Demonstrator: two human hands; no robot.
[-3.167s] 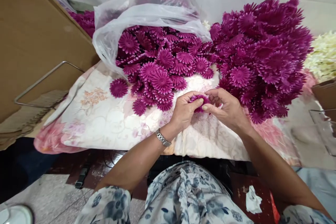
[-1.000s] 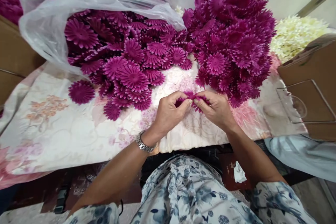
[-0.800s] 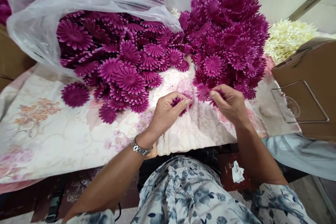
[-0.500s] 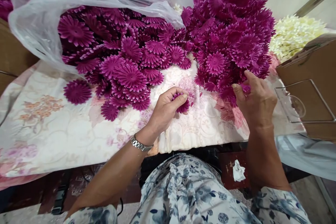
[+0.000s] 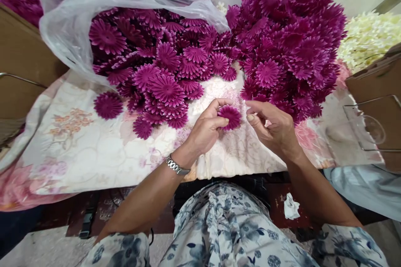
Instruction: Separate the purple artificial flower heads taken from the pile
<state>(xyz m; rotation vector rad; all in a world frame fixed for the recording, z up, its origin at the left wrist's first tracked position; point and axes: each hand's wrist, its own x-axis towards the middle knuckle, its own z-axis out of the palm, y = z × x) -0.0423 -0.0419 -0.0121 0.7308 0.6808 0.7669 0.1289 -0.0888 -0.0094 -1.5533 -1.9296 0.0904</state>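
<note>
My left hand [image 5: 205, 129], with a metal watch on its wrist, pinches a small magenta plastic flower head [image 5: 230, 117] between thumb and fingers above the floral cloth [image 5: 94, 146]. My right hand [image 5: 275, 127] is just to the right of that flower, fingers curled, thumb and forefinger tips almost touching it, with nothing visible in them. Flat magenta flower pieces [image 5: 163, 71] spill from a clear plastic bag [image 5: 72, 33] on the left. A tall heap of magenta flower heads [image 5: 291, 41] rises on the right, close behind my right hand.
A pile of cream flowers [image 5: 366, 37] lies at the far right behind a brown cardboard box [image 5: 376, 91] with a clear plastic piece [image 5: 366, 129] against it. Another cardboard box [image 5: 19, 54] stands at the left. A crumpled white scrap [image 5: 291, 207] lies on the dark surface below.
My right hand carried a flower piece to the right heap, left it there, and has come back beside the left hand. The left hand kept its flower and turned it face-up.
</note>
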